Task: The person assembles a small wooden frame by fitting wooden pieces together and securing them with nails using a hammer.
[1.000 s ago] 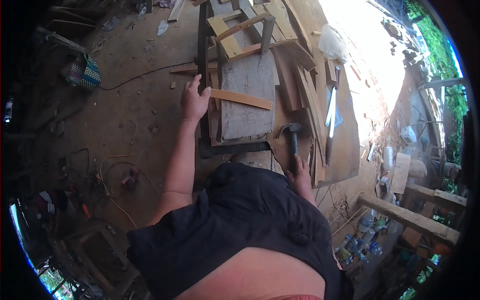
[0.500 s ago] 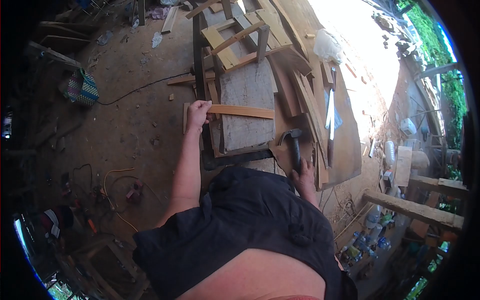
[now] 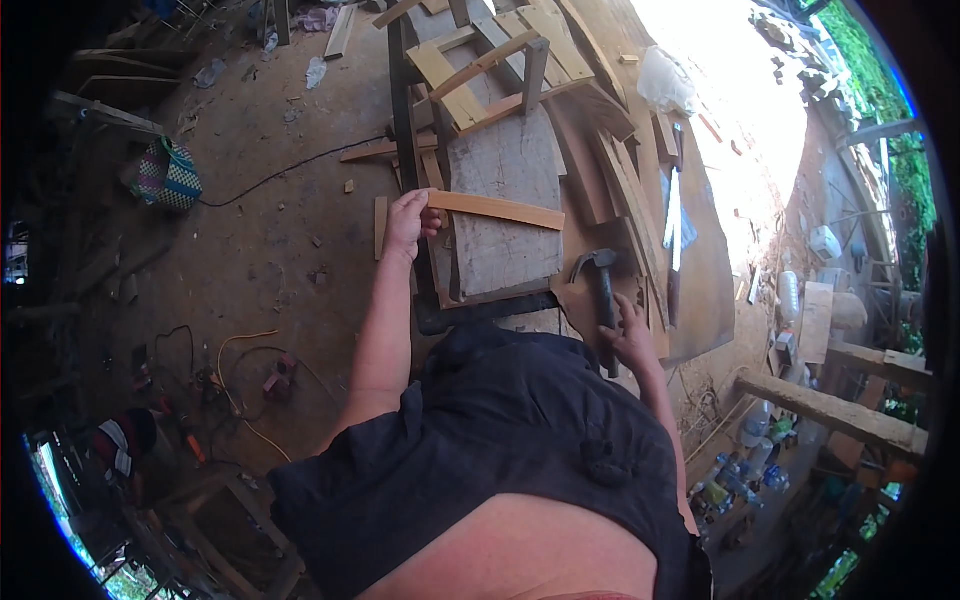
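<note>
My left hand point(image 3: 407, 224) is closed around the left end of a narrow wooden strip point(image 3: 500, 209). The strip reaches rightward over a thick, worn plank point(image 3: 505, 265), tilting slightly down to the right. At the plank's lower right lies a claw hammer point(image 3: 606, 290), its head away from me and its dark handle pointing toward my body. Beside that handle is my right hand point(image 3: 634, 338), fingers apart, with a fingertip at or touching the handle. It does not grip the hammer.
A small wooden frame point(image 3: 470, 85) stands on the plank's far part. Long boards point(image 3: 625, 190) and a handsaw point(image 3: 674, 220) lie to the right. On the left floor are a woven basket point(image 3: 168, 175), cables and a red tool point(image 3: 281, 376). Plastic bottles point(image 3: 740, 475) lie lower right.
My right hand has loosened from the hammer handle and shifted a little up and right, so the handle's end shows. The strip's left end has risen slightly in my left hand. The view has shifted slightly.
</note>
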`<state>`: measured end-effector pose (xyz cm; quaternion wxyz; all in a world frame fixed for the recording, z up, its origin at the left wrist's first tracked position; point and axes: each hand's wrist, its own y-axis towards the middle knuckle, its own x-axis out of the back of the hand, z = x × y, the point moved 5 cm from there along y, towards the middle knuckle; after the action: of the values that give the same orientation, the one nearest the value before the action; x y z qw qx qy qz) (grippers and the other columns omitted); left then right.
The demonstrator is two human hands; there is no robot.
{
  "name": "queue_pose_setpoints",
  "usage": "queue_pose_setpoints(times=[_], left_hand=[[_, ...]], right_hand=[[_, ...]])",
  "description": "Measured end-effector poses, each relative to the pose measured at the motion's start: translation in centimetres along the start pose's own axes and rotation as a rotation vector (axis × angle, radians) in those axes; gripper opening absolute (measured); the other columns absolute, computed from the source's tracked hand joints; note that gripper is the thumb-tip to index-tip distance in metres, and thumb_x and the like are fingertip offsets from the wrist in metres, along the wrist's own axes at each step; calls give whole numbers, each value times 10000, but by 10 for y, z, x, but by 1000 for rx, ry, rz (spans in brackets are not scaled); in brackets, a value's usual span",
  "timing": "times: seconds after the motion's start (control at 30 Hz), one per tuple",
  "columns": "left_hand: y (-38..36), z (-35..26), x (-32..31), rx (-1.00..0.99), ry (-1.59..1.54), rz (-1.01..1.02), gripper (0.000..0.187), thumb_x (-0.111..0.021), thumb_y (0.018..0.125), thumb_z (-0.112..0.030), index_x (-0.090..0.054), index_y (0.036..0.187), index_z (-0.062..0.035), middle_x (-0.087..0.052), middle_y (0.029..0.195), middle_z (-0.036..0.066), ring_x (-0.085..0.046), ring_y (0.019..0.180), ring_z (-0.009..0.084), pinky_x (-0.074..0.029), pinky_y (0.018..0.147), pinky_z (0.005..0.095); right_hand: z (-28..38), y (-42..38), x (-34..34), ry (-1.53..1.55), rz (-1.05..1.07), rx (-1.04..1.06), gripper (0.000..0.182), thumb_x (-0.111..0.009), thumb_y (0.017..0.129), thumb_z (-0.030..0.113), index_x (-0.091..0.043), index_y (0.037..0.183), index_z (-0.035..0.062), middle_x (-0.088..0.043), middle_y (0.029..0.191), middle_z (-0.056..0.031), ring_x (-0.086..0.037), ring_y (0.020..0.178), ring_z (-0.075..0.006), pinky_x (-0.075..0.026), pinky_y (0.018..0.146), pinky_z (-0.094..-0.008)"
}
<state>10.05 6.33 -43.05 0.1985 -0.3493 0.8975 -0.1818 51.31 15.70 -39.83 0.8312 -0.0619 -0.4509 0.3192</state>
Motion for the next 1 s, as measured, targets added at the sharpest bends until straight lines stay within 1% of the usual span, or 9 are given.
queue_pose_setpoints(times=[0.17, 0.27, 0.47, 0.73, 0.83, 0.9, 0.93, 0.97, 1.0], left_hand=[[4, 12, 2, 36, 36, 12, 128, -604, 854, -214, -613, 931, -110, -589, 691, -25, -580, 567, 76, -478, 491, 210], [6, 14, -1, 16, 32, 8, 102, -627, 838, -197, -603, 895, -116, -581, 682, -32, -578, 570, 74, -475, 488, 210], [6, 15, -6, -46, 48, -22, 104, -640, 826, -192, -573, 832, -112, -553, 655, -40, -564, 555, 73, -456, 460, 209], [12, 15, -4, -89, -35, -123, 107, -643, 824, -172, -578, 829, -88, -540, 626, -28, -540, 510, 68, -433, 414, 196], [15, 14, -7, -76, -13, -121, 110, -650, 816, -192, -585, 865, -119, -533, 668, -50, -551, 553, 74, -449, 464, 214], [18, 14, -12, -79, -32, -109, 114, -652, 815, -191, -584, 870, -118, -531, 672, -49, -547, 552, 74, -447, 464, 213], [18, 13, -13, -88, -63, -125, 119, -653, 813, -190, -584, 875, -117, -529, 675, -49, -543, 551, 75, -445, 464, 213], [17, 13, -14, -82, -62, -138, 123, -653, 814, -191, -581, 879, -115, -529, 673, -47, -543, 553, 78, -439, 460, 211], [15, 12, -17, -85, -61, -127, 123, -653, 814, -191, -581, 879, -115, -529, 673, -47, -543, 553, 78, -439, 460, 211]], right_hand=[[174, -45, 115, 477, -6, 442, 608, -651, 738, 30, -457, 1305, 131, -577, 849, -69, -571, 734, -160, -454, 663, -259], [264, -102, 161, 512, -110, 827, 411, -627, 768, 79, -542, 1163, 4, -590, 713, -94, -543, 535, -166, -452, 521, -272], [342, -152, 188, 545, -166, 1356, 609, -666, 691, 213, -489, 1219, 460, -524, 681, -81, -360, 436, -142, -277, 401, -268], [306, -157, 183, 564, 343, 1420, 770, -649, 693, -39, -464, 1264, 444, -547, 726, -79, -393, 424, -116, -310, 376, -229], [298, -155, 186, 699, 444, 1431, 730, -467, 693, -147, -546, 1226, 346, -516, 642, -48, -428, 455, -117, -328, 401, -233], [287, -149, 188, 892, 547, 1452, 481, -685, 698, -14, -600, 1147, 137, -601, 642, -130, -515, 435, -171, -414, 430, -286], [279, -147, 186, 886, 527, 1450, 481, -685, 698, -14, -600, 1147, 137, -601, 642, -130, -515, 435, -171, -414, 430, -286], [266, -141, 189, 906, 394, 1384, 197, -672, 727, 62, -610, 914, 66, -590, 635, -133, -520, 439, -168, -392, 405, -276], [253, -137, 192, 923, 266, 1318, 167, -659, 755, 139, -619, 681, -6, -580, 629, -136, -525, 444, -166, -370, 380, -265]])
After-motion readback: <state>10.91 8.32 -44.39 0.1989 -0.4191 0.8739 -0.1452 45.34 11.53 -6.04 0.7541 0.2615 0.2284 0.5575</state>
